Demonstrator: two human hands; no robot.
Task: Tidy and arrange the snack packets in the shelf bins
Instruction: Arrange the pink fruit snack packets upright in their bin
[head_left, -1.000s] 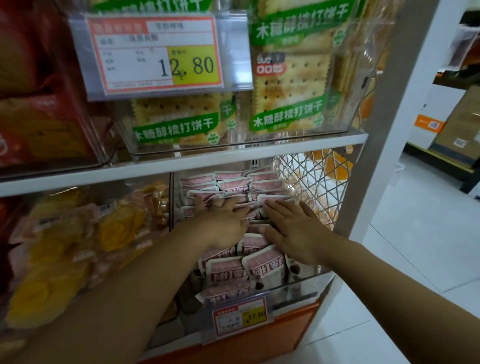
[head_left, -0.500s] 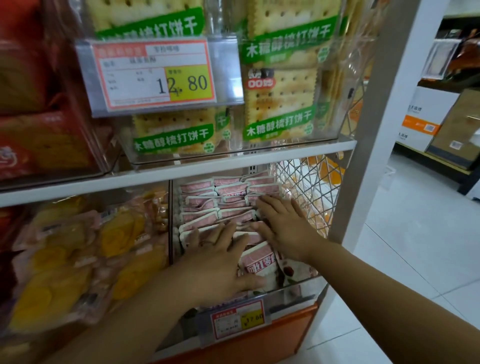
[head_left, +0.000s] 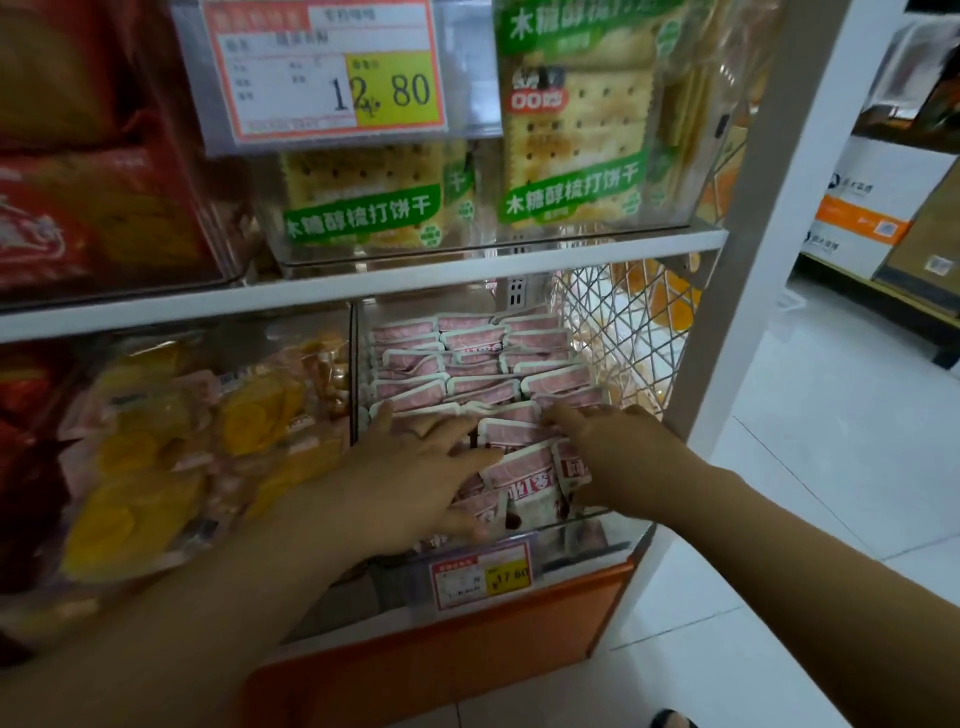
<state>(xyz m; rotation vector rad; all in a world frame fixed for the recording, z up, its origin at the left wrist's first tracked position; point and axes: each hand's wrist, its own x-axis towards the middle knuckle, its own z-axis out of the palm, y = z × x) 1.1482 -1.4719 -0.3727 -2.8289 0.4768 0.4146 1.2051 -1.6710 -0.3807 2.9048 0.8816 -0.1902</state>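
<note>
Several pink-and-white snack packets stand in rows inside a clear bin on the lower shelf. My left hand lies flat on the front-left packets, fingers spread and straight. At the front right of the bin my right hand presses on packets, its fingers reaching left over their tops. One front packet with dark lettering shows between the two hands. The packets under both palms are hidden.
A clear bin of yellow snack packets sits to the left. The shelf above holds green-labelled cracker packs and a price tag. A smaller price tag hangs on the bin front. A wire mesh panel closes the right side.
My left hand has drawn back from the rear rows to the front-left packets. My right hand has slid forward from the middle rows to the front right.
</note>
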